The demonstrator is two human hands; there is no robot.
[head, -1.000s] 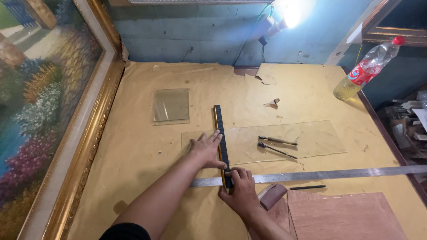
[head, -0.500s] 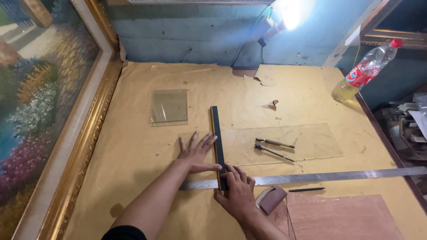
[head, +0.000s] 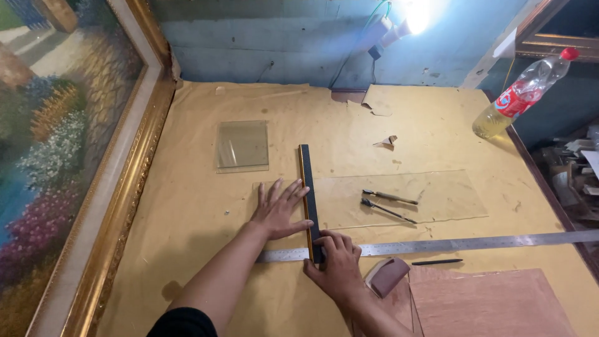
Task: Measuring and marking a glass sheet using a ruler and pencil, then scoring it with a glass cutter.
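My left hand (head: pixel 278 209) lies flat with fingers spread on the left part of a long clear glass sheet (head: pixel 430 190), its fingertips against a black straightedge (head: pixel 306 178) that runs across the sheet. My right hand (head: pixel 337 262) presses the near end of that straightedge where it meets a long steel ruler (head: pixel 474 243) lying crosswise. Two slim cutting tools (head: pixel 388 203) rest on the glass to the right.
A small square glass pane (head: pixel 242 145) lies further back. A gold-framed painting (head: pixel 93 187) leans along the left. A plastic bottle with yellow liquid (head: pixel 521 93) stands at the right. A plywood board (head: pixel 493 302), a dark pen (head: pixel 437 262) and a brown block (head: pixel 387 274) lie near me.
My left hand has flattened and spread beside the straightedge. My right hand stays at the straightedge's near end. The view has shifted slightly.
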